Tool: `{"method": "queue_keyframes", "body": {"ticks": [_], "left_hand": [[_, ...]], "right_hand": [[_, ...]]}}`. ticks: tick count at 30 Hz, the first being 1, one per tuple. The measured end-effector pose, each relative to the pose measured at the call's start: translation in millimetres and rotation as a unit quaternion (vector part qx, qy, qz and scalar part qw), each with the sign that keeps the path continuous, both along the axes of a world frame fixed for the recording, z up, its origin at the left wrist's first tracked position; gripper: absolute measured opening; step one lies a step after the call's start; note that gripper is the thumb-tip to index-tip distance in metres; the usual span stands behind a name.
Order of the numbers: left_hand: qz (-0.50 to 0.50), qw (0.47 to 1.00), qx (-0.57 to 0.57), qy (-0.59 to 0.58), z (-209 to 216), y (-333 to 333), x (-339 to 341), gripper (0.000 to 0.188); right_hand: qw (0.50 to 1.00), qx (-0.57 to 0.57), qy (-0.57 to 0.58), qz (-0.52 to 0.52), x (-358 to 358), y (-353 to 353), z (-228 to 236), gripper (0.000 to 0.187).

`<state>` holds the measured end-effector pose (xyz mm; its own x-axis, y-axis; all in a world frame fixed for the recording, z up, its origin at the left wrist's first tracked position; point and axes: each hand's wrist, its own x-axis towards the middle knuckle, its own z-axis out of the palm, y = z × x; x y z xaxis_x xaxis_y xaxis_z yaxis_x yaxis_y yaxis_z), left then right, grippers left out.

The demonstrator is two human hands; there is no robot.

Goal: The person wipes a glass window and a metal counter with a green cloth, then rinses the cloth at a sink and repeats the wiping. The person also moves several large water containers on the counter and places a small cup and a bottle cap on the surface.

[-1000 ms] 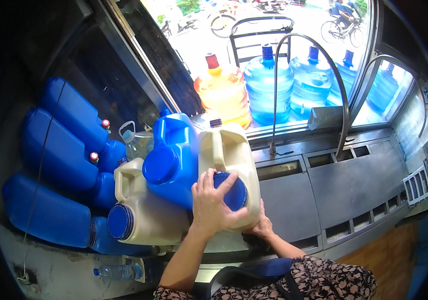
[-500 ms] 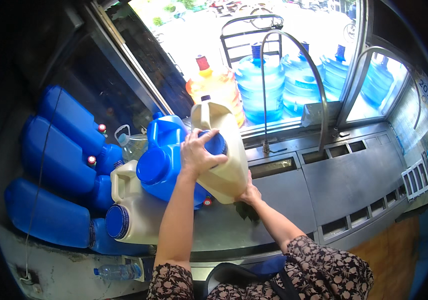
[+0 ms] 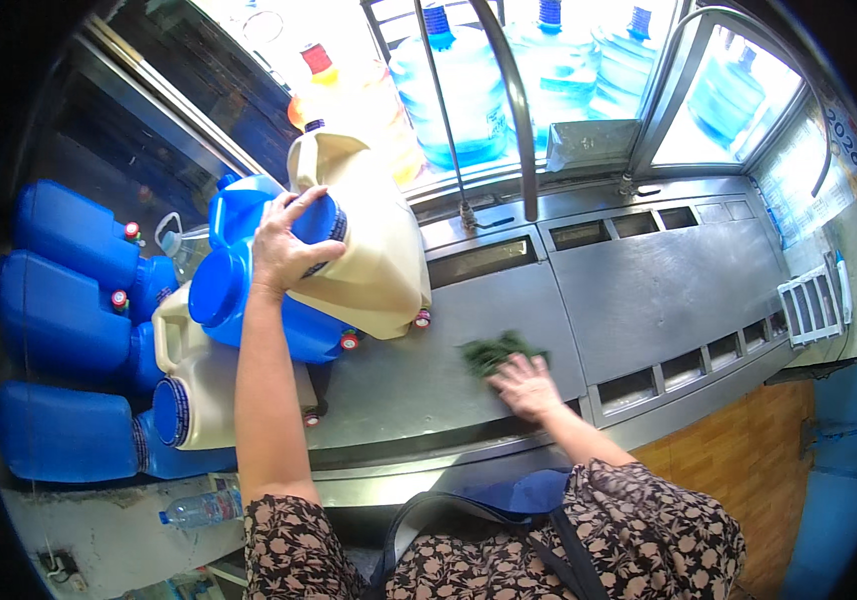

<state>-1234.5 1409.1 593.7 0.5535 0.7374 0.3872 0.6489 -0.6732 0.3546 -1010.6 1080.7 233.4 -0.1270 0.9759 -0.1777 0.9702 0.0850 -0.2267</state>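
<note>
A cream plastic jug [image 3: 379, 250] with a wide blue cap [image 3: 321, 222] leans on its side at the left of the steel counter [image 3: 429, 385]. My left hand [image 3: 284, 245] is wrapped over that cap. Farther right, my right hand [image 3: 526, 388] lies low over the counter with its fingers spread, touching the edge of a dark green scrubbing mesh or cloth [image 3: 494, 350]. Just left of the held jug lie a blue jug [image 3: 299, 325] and a second cream jug [image 3: 224, 400], both with blue caps.
Several large blue containers [image 3: 69, 310] lie at the far left. A curved metal spout [image 3: 517, 110] stands over slots in the counter. Large blue water bottles [image 3: 454, 100] stand beyond the window. A white rack [image 3: 811, 305] is at right, a small clear bottle [image 3: 201, 510] at lower left.
The cream jug has come down beside the blue jug, its lower end resting near the counter. My right hand has left its base and moved to the green mesh. The view has shifted.
</note>
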Motion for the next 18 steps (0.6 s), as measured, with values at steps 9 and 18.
{"method": "queue_keyframes", "body": {"ticks": [9,18], "left_hand": [[0.029,0.994,0.096,0.052,-1,-4,4,0.072],[0.096,0.936,0.326,0.091,-7,-24,7,0.073]], "right_hand": [[0.781,-0.096,-0.046,-0.615,293,-32,-17,0.058],[0.982,0.009,-0.008,-0.188,25,152,-47,0.065]]}}
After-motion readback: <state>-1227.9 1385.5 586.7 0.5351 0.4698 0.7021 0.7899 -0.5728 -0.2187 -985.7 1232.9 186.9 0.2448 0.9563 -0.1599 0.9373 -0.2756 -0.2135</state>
